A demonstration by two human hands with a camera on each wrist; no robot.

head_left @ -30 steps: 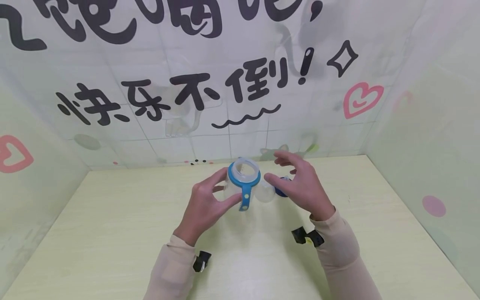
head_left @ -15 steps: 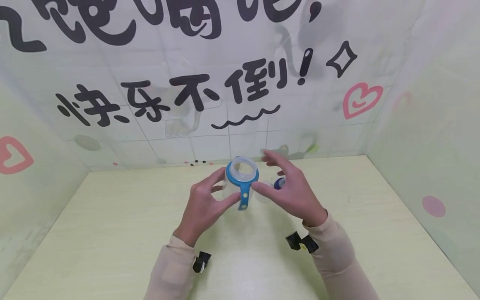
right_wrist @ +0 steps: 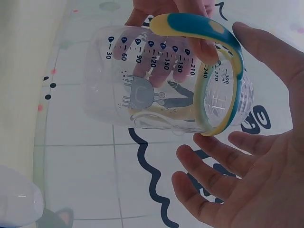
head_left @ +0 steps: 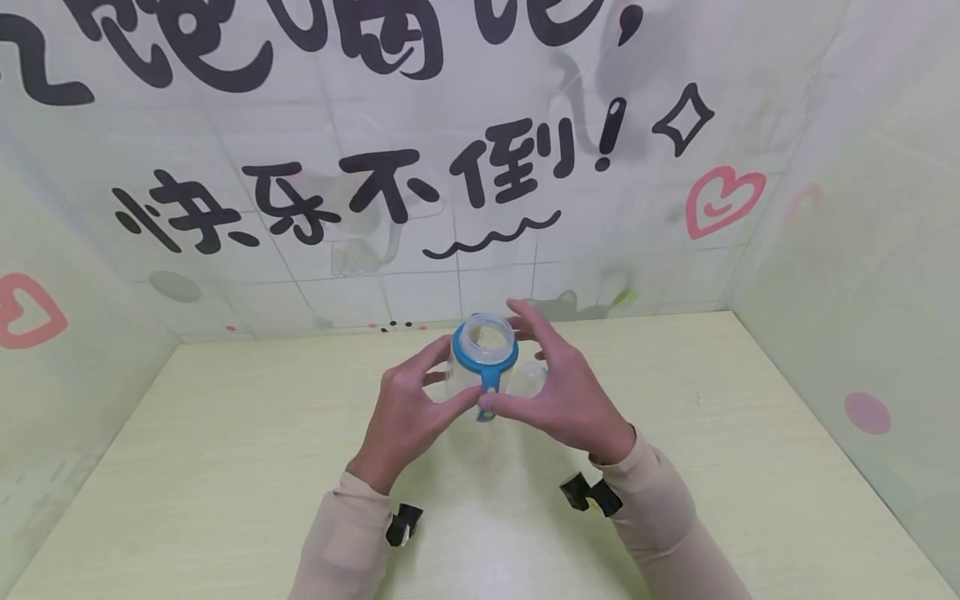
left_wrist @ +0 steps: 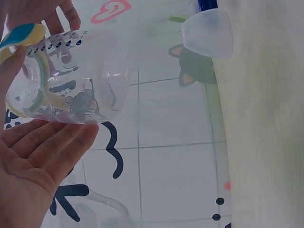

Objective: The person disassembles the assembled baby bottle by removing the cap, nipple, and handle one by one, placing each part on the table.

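My left hand [head_left: 416, 408] grips a clear baby bottle [left_wrist: 90, 80] with printed measuring marks, holding it upright above the table. Round its neck sits a blue and yellow ring with a handle [right_wrist: 199, 26]; the bottle's mouth is uncapped. My right hand [head_left: 566, 396] is at the bottle's other side, its fingers [right_wrist: 204, 175] spread and extended. Its thumb tip is right at the handle and its index fingertip right at the ring's edge. On the table beside the bottle stands a translucent dome cap [left_wrist: 206, 33], with a dark blue part [left_wrist: 207, 4] beyond it.
The pale wooden table [head_left: 225, 467] runs back to a white wall sheet [head_left: 375, 258] with black lettering. Pale green side panels [head_left: 862, 333] stand left and right. A black camera mount [head_left: 592, 493] sits on each beige sleeve [head_left: 660, 508].
My right hand has moved left from above the blue part to the bottle, its thumb coming to the handle. The left hand and the bottle have hardly moved.
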